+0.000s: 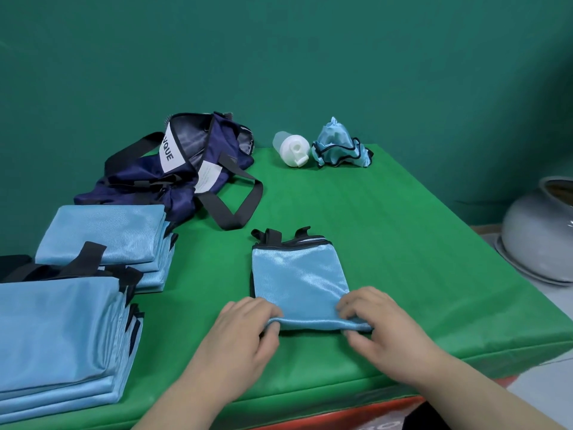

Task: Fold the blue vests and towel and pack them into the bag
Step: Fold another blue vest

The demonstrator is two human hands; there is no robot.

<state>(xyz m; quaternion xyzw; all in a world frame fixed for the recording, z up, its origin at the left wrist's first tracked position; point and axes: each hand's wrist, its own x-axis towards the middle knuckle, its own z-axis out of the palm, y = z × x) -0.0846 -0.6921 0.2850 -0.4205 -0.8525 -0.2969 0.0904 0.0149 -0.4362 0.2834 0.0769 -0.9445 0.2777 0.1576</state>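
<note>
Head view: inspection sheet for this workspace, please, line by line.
Surface: table covered with a green cloth, lying flat.
Job's things: vest folded at centre, straps pointing away from the person; near stack and far stack of folded blue pieces at left; bag open at back left; crumpled cloth, blue with dark trim, at the back.
Clutter: bottle, white, lying beside the crumpled cloth.
Hands: left hand and right hand each pinch the vest's near edge.
Cables: nothing seen.
Surroundings: green wall; grey pot off the table at right.
</note>
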